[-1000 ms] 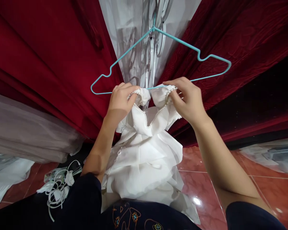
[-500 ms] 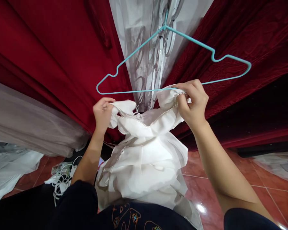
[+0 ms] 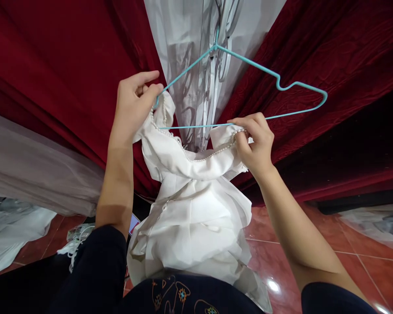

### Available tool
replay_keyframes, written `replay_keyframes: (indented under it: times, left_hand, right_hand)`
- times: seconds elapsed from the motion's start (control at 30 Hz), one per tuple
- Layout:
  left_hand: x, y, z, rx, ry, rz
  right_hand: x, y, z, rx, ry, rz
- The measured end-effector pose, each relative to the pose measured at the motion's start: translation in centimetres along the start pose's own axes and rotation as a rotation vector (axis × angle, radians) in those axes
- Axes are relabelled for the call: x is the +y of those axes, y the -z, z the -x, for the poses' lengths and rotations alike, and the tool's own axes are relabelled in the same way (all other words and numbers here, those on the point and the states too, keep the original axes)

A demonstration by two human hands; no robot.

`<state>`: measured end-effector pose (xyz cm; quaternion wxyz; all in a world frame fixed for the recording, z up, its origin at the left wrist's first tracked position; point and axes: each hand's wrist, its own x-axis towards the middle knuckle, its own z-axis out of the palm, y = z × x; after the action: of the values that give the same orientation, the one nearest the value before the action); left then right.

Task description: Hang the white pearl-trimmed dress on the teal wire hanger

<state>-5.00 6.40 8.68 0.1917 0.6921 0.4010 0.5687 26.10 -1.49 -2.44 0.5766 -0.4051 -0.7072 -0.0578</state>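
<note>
At the blue hanger (image 3: 215, 46), left hand (image 3: 131, 102) pinches white dress (image 3: 196, 209); right hand (image 3: 258, 141) likewise.

I log from my feed: dress (image 3: 196, 213) smooth matt cloth; beads (image 3: 198, 160) pearly; hanger (image 3: 247, 61) smooth, plastic-looking; curtain (image 3: 68, 65) velvety; floor (image 3: 265, 257) glossy tile.

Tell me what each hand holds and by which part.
The white dress, by its shoulder pieces: the left hand pinches one at the end of the turquoise hanger; the right hand grips the other's pearl-trimmed edge by the hanger's bottom bar.
</note>
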Motion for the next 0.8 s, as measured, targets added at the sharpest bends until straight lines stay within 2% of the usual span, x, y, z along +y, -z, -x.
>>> replay_keyframes:
  times: [0.07,0.1,0.17,0.23,0.3,0.4,0.47,0.57,0.67,0.73,0.8]
  left_hand:
    - [-0.1,-0.6,0.1,-0.031,-0.034,0.100]
    - [0.0,-0.8,0.4,0.013,-0.098,0.130]
    - [0.3,-1.6,1.6,0.122,-0.270,0.086]
    - [0.9,-2.8,3.2,0.143,-0.403,-0.024]
    - [1.4,-4.6,5.1,-0.013,-0.442,-0.126]
    - [1.4,-7.3,7.5,-0.331,-0.398,-0.261]
    - [1.0,-8.7,8.5,-0.391,-0.354,-0.316]
    - [0.7,-9.5,8.8,-0.355,-0.301,-0.311]
    - [0.6,-9.3,8.4,-0.340,-0.261,-0.236]
    - [0.5,-8.8,8.0,-0.348,-0.243,-0.192]
    - [0.5,-8.4,7.7,-0.361,-0.227,-0.167]
  right_hand:
    - [-0.2,0.1,0.0,0.000,-0.001,0.004]
    - [-0.2,0.2,0.0,-0.003,0.004,0.001]
    - [-0.3,0.1,0.0,-0.006,0.014,-0.005]
    - [-0.3,-0.1,-0.1,-0.004,0.019,-0.002]
    - [-0.1,-0.3,-0.1,0.008,0.019,0.006]
    - [-0.1,-0.5,-0.1,0.004,0.000,0.026]
    - [-0.5,-0.4,0.1,-0.018,0.000,0.035]
    - [-1.2,0.5,0.6,-0.021,0.039,0.048]
    - [-0.7,2.7,0.8,0.174,0.056,0.115]
    - [0.7,4.9,0.4,0.357,0.045,0.174]
    - [2.6,7.4,-0.5,0.468,0.028,0.221]
